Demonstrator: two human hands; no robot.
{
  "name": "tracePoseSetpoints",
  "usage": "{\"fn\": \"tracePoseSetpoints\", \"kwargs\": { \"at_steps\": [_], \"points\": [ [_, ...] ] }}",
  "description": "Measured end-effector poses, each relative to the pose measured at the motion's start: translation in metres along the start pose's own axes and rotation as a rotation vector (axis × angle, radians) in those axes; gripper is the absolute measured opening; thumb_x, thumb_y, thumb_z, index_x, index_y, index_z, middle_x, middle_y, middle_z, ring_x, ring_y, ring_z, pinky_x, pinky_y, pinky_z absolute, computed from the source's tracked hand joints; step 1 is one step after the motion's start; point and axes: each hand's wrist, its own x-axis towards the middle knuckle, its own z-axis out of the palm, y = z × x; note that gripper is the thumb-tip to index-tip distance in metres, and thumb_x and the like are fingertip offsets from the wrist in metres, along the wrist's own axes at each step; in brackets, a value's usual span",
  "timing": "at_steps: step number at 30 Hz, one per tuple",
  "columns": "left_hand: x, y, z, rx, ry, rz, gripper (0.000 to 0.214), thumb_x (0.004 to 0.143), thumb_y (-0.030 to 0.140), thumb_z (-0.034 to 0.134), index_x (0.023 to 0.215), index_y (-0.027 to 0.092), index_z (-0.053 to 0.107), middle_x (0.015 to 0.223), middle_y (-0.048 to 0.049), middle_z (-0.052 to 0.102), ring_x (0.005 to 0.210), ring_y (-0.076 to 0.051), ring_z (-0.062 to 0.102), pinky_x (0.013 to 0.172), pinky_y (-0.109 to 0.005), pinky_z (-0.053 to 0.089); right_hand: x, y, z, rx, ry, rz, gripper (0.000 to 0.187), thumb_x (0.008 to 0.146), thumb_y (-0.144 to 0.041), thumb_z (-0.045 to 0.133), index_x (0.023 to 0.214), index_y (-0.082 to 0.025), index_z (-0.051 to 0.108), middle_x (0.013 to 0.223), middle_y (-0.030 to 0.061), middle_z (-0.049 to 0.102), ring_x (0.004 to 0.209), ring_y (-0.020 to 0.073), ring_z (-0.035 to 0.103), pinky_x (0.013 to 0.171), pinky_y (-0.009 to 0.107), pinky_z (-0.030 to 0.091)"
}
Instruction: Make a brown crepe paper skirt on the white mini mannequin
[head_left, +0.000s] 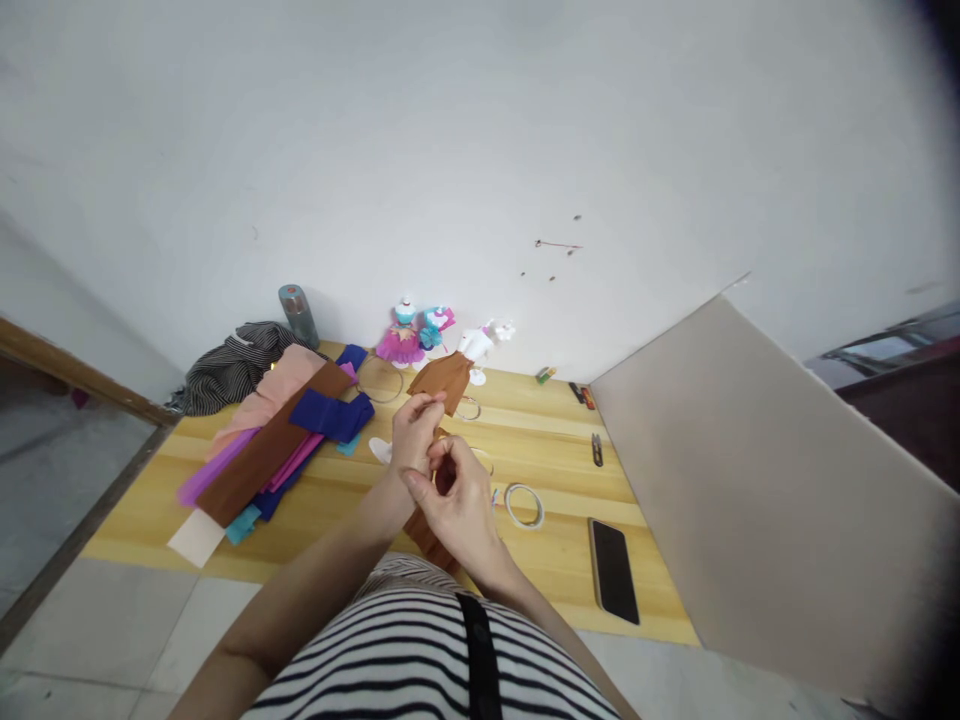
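Observation:
Both of my hands are raised over the middle of the wooden table (pixel 540 560). My left hand (pixel 414 432) pinches the upper part of a strip of brown crepe paper (pixel 429 535), fingers closed on it. My right hand (pixel 454 500) is closed on the same strip just below, with the rest of the paper hanging down toward my lap. Right behind my hands stands a small white doll form wearing a brown paper skirt (pixel 448 377).
Sheets of coloured paper (pixel 277 445) lie in a stack at left, with a striped cloth (pixel 232 372) and a grey bottle (pixel 298 314) behind. Two dressed mini doll forms (pixel 412 338) stand by the wall. A tape roll (pixel 523 504), phone (pixel 613 570), snips (pixel 597 450) and a large grey board (pixel 757 500) are at right.

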Motion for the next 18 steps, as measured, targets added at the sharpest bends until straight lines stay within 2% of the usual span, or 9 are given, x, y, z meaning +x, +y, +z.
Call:
{"fn": "tracePoseSetpoints", "kwargs": {
  "at_steps": [4, 7, 9, 10, 11, 12, 14, 17, 18],
  "points": [
    [0.001, -0.001, 0.003, -0.065, 0.026, -0.007, 0.012, 0.064, 0.023, 0.067, 0.07, 0.019, 0.056, 0.072, 0.0017, 0.059, 0.071, -0.012, 0.058, 0.066, -0.023, 0.046, -0.003, 0.004, 0.001, -0.072, -0.05, -0.06, 0.03, 0.075, -0.032, 0.062, 0.101, -0.017, 0.056, 0.077, 0.0006, 0.053, 0.066, 0.0153, 0.047, 0.06, 0.027, 0.037],
    [0.004, 0.007, 0.002, -0.128, 0.038, -0.01, 0.013, 0.063, 0.021, 0.066, 0.068, 0.019, 0.055, 0.074, 0.0014, 0.061, 0.074, -0.011, 0.06, 0.072, -0.024, 0.047, -0.001, 0.024, -0.014, -0.015, -0.029, -0.098, 0.034, 0.083, -0.029, 0.052, 0.115, -0.017, 0.054, 0.08, 0.0021, 0.055, 0.065, 0.0146, 0.049, 0.061, 0.027, 0.039],
    [0.007, 0.015, -0.003, -0.213, 0.042, -0.013, 0.013, 0.059, 0.017, 0.066, 0.067, 0.019, 0.057, 0.078, -0.0003, 0.064, 0.078, -0.012, 0.061, 0.079, -0.026, 0.047, 0.005, 0.052, -0.033, -0.081, 0.117, -0.022, 0.025, 0.088, -0.033, 0.044, 0.102, -0.016, 0.057, 0.076, 0.0017, 0.054, 0.063, 0.0143, 0.048, 0.061, 0.026, 0.04],
    [0.009, 0.018, -0.008, -0.228, 0.045, -0.009, 0.014, 0.056, 0.015, 0.067, 0.066, 0.019, 0.058, 0.078, -0.0002, 0.065, 0.078, -0.012, 0.061, 0.082, -0.026, 0.047, 0.008, 0.07, -0.044, -0.201, 0.181, 0.065, 0.028, 0.091, -0.035, 0.038, 0.092, -0.016, 0.058, 0.073, 0.002, 0.054, 0.063, 0.0145, 0.048, 0.06, 0.025, 0.039],
    [0.01, 0.021, -0.013, -0.232, 0.037, -0.017, 0.016, 0.053, 0.011, 0.067, 0.066, 0.018, 0.06, 0.079, -0.0005, 0.066, 0.078, -0.012, 0.061, 0.084, -0.026, 0.047, 0.012, 0.089, -0.054, -0.354, 0.177, 0.156, 0.035, 0.094, -0.037, 0.03, 0.086, -0.016, 0.057, 0.072, 0.0022, 0.054, 0.062, 0.0146, 0.048, 0.06, 0.025, 0.039],
    [0.012, 0.023, -0.018, -0.25, 0.038, -0.031, 0.018, 0.052, 0.009, 0.067, 0.067, 0.017, 0.063, 0.078, -0.0009, 0.066, 0.078, -0.012, 0.061, 0.086, -0.027, 0.047, 0.014, 0.109, -0.062, -0.413, 0.147, 0.205, 0.038, 0.094, -0.036, 0.028, 0.082, -0.016, 0.057, 0.07, 0.0026, 0.054, 0.061, 0.015, 0.048, 0.059, 0.026, 0.038],
    [0.015, 0.025, -0.028, -0.3, 0.058, -0.096, 0.012, 0.053, 0.009, 0.067, 0.063, 0.016, 0.064, 0.073, -0.0012, 0.066, 0.075, -0.012, 0.062, 0.089, -0.029, 0.046, 0.013, 0.146, -0.068, -0.488, 0.038, 0.262, 0.032, 0.091, -0.033, 0.038, 0.073, -0.015, 0.058, 0.065, 0.0031, 0.056, 0.059, 0.0157, 0.05, 0.059, 0.026, 0.038],
    [0.014, 0.025, -0.037, -0.322, 0.068, -0.139, 0.007, 0.056, 0.01, 0.065, 0.058, 0.016, 0.063, 0.068, -0.0005, 0.064, 0.073, -0.011, 0.062, 0.092, -0.033, 0.046, -0.003, 0.186, -0.052, -0.605, -0.168, 0.31, 0.009, 0.077, -0.015, 0.055, 0.079, -0.015, 0.064, 0.085, 0.0076, 0.066, 0.073, 0.0179, 0.059, 0.067, 0.025, 0.041],
    [0.012, 0.025, -0.038, -0.334, 0.066, -0.157, 0.007, 0.056, 0.009, 0.065, 0.058, 0.016, 0.062, 0.067, -0.0005, 0.064, 0.073, -0.011, 0.062, 0.093, -0.034, 0.045, -0.01, 0.195, -0.042, -0.646, -0.233, 0.323, 0.015, 0.074, -0.009, 0.056, 0.084, -0.016, 0.066, 0.092, 0.009, 0.067, 0.079, 0.0188, 0.061, 0.07, 0.025, 0.042]
  ]
}}
